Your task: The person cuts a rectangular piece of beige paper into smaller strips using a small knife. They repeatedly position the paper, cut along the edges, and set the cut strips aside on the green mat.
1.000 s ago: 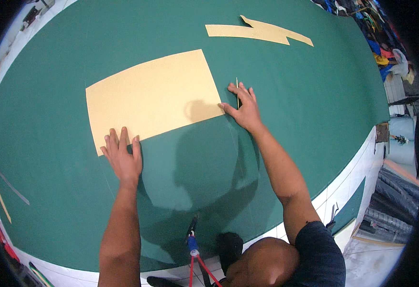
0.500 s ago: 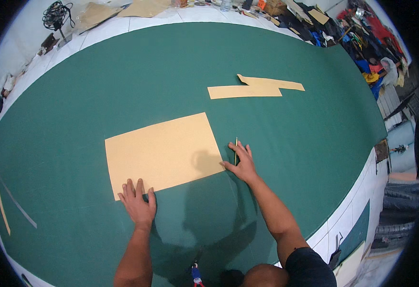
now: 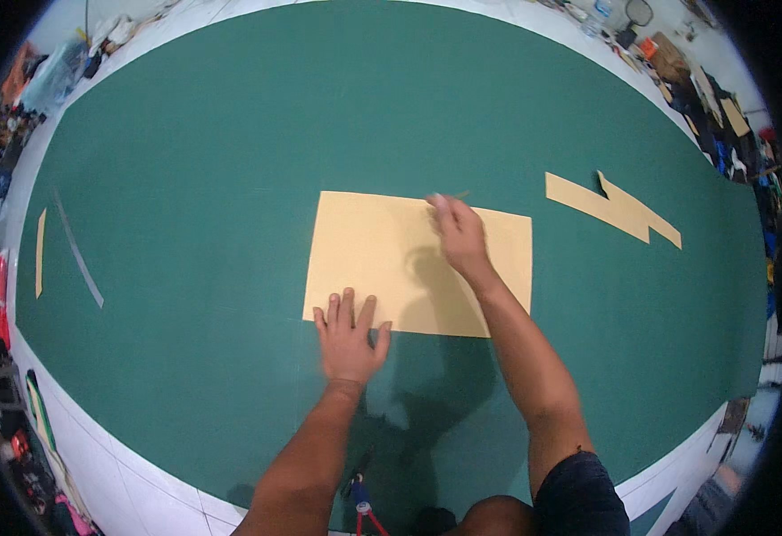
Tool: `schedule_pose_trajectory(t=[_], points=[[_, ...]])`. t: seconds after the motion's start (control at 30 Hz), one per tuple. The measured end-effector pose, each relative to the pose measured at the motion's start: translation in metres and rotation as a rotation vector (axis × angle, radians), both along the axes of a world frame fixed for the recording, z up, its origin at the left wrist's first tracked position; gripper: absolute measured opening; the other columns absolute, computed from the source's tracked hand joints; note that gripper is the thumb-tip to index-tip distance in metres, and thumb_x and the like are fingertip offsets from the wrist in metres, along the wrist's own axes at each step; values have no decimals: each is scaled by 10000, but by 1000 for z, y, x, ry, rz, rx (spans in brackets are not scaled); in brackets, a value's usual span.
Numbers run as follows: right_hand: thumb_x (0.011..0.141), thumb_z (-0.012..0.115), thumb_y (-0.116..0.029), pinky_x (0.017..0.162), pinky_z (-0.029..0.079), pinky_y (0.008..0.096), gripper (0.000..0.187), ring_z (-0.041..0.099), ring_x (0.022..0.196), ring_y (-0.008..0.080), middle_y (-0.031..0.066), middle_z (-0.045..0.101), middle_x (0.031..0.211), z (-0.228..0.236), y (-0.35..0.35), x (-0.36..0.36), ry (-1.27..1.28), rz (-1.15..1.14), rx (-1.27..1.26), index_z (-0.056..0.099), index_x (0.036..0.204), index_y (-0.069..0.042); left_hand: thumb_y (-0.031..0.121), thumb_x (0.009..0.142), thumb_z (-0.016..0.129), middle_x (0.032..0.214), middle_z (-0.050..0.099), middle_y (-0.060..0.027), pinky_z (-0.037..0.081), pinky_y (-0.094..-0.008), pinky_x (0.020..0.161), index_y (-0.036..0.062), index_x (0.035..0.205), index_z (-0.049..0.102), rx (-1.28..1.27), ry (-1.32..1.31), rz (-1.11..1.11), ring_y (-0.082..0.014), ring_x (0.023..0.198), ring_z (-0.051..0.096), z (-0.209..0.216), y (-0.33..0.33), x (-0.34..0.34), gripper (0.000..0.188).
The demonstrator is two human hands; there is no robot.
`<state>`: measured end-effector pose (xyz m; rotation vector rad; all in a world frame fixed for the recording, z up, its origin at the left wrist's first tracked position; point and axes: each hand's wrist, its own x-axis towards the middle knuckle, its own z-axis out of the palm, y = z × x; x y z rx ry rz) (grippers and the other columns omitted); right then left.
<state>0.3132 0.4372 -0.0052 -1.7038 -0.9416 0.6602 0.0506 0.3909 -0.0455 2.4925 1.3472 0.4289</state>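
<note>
A tan rectangular sheet [image 3: 364, 250], like card or thick paper, lies flat on a large green mat [image 3: 230, 161]. My left hand [image 3: 351, 344] is open, its spread fingertips pressing on the sheet's near left corner. Over the sheet's far edge, right of its middle, is my right hand [image 3: 464, 234], fingers closed and blurred by motion. A thin pencil-like stick [image 3: 464, 193] shows faintly at its fingertips; its exact kind cannot be made out. Below the sheet, between my forearms, a hand tool with red handles and a blue middle [image 3: 362, 505] rests on the mat.
Tan offcut strips [image 3: 601, 210] lie overlapped to the right of the sheet. At the far left are a narrow tan strip [image 3: 41, 255] and a thin greyish strip [image 3: 80, 250]. White floor tiles [image 3: 132, 447] border the mat, with assorted clutter [image 3: 677, 67] along the walls.
My right hand has left the sheet's near right corner for its far edge, carrying the thin stick. The view has turned, and my left hand stays at the near left corner.
</note>
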Motion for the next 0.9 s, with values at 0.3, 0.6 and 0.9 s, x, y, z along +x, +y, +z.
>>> schedule_pose_trajectory(t=[0.3,0.6,0.9], points=[[1036,603,-275,867,542,358,342,703,929,258,157,742,1020,-20,134,-79,-177,191,5,702,1210,1,431,919,677,1511,479,-216,203,-677,1193,178,1379,632,-25,1,7,-447,1435,395,1,-1,5,528],[1014,595,-203,810,559,452,234,720,897,371,200,743,972,-19,141,-89,-197,215,-65,737,1092,-34,397,893,725,1514,477,-213,200,-678,1197,182,1377,632,-59,-7,24,-444,1429,408,8,0,3,538],[1003,579,-193,868,560,492,228,694,957,416,202,733,1049,-34,134,-81,-408,216,-65,701,1100,-27,384,877,737,1510,470,-221,189,-686,1196,170,1378,629,-68,-20,18,-450,1440,382,7,-5,5,555]])
